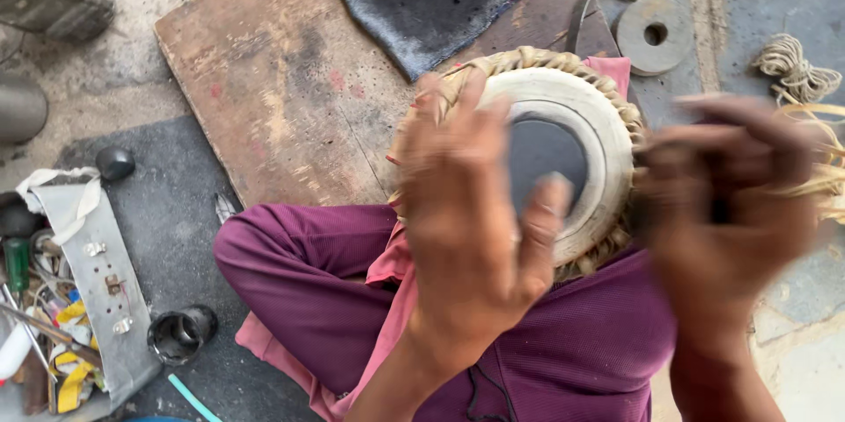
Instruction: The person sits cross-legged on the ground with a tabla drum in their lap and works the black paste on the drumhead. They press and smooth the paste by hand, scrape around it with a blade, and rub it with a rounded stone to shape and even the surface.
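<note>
**Hands working over a small drum held in the lap**

Both hands are hovering just above the drum, blurred by motion. Left hand (pixel 471 211) is spreading its fingers (pixel 541 220) loosely over the near rim, grasping nothing that can be made out. Right hand (pixel 726 202) is curling at the drum's right edge; blur is hiding whether it is clenching anything, so that cannot be told.

Drum (pixel 563 154) is resting on a pink cloth (pixel 392 259) over the person's purple-trousered lap (pixel 317 255), just beside a wooden board (pixel 282 88) on the floor. Its pale skin with a dark centre patch is facing upward and tilting slightly away from the person; its long axis is running down into the lap.

Judgement: good practice is keeping the drum braced between the knees, working evenly around the braided rim (pixel 528 59), and keeping fingers off the dark patch.

Nearby are lying a metal ring disc (pixel 654 35), coiled cord (pixel 792 70) and a tool tray (pixel 97 290).
</note>
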